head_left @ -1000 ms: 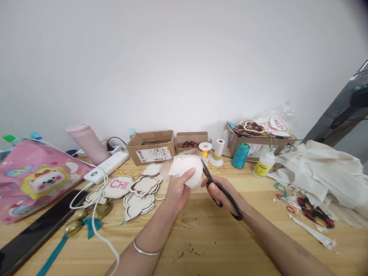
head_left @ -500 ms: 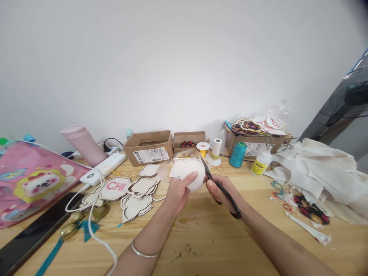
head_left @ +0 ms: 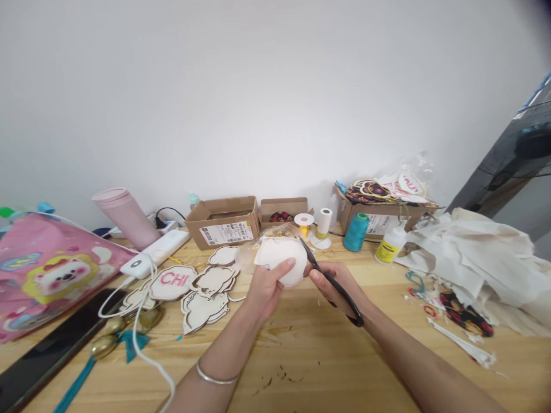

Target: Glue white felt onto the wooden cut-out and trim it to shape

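Note:
Pinched in my left hand (head_left: 269, 287) is a white rounded fabric piece (head_left: 279, 252), with the thumb flat on its face. My right hand (head_left: 333, 281) grips black scissors (head_left: 342, 292), their blades lying along the right edge of the fabric piece. Whether the blades are fully closed is hard to see. Left of my hands lie several cloud-shaped wooden pieces (head_left: 206, 310) and one cloud-shaped piece with pink CHI letters (head_left: 173, 281).
Cardboard boxes (head_left: 196, 229), a teal thread cone (head_left: 356, 232) and a glue bottle (head_left: 391, 245) stand along the back. White cloth (head_left: 477, 258) and scraps (head_left: 462, 312) lie right. A phone (head_left: 55, 350), white cable (head_left: 142, 327) and pink bag (head_left: 51, 269) occupy the left.
The scissors have shifted slightly left at the blades and their handles have closed up a little. My left hand and the fabric piece stay almost in place.

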The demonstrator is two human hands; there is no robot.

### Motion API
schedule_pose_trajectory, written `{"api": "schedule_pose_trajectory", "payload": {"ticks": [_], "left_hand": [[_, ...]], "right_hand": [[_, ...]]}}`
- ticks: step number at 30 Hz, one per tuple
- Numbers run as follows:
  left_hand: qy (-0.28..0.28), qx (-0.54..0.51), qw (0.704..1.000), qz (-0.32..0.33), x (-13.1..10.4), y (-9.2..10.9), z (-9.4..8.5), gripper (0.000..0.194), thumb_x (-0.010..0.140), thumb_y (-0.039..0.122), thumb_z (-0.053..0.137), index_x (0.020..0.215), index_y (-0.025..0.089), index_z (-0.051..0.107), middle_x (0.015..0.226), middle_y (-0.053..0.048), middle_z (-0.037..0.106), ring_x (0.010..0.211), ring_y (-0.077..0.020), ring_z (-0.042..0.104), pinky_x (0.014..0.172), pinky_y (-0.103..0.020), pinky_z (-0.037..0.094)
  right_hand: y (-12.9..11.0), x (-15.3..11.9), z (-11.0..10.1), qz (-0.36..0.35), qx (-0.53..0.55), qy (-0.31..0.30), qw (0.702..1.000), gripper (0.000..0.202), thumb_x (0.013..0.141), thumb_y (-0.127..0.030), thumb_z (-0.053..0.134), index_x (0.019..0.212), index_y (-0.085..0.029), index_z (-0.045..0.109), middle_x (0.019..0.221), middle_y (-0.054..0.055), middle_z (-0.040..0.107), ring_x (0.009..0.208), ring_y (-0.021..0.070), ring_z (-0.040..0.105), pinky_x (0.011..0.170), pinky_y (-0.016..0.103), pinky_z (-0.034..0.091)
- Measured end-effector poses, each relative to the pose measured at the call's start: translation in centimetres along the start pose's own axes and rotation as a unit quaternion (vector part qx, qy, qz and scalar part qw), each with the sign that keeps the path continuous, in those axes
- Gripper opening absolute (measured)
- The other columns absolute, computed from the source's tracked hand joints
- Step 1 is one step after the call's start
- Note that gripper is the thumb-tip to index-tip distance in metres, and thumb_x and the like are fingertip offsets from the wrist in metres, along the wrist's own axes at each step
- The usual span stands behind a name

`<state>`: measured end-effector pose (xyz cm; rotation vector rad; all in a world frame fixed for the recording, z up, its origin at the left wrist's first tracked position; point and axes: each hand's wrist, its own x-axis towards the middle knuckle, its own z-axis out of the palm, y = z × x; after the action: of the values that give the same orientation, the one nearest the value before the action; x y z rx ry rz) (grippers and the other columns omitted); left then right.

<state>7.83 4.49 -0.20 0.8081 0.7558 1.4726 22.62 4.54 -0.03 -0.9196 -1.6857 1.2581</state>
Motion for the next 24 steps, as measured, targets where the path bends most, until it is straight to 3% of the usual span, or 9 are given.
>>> {"api": "schedule_pose_trajectory", "payload": {"ticks": [24], "left_hand": [[-0.016, 0.027, 0.999, 0.011, 0.4, 0.6, -0.7, 0.034, 0.056, 0.014, 0.074, 0.087, 0.015, 0.061, 0.077, -0.002, 0.066, 0.070, -0.0137, 0.060, 0.064, -0.023, 0.049]], "right_hand": [[-0.5, 0.3, -1.1, 0.041, -0.069, -0.048, 0.996, 0.056, 0.060, -0.071, 0.051, 0.060, -0.015, 0.049, 0.049, -0.006, 0.026, 0.044, 0.0054, 0.022, 0.040, 0.022, 0.014]]}}
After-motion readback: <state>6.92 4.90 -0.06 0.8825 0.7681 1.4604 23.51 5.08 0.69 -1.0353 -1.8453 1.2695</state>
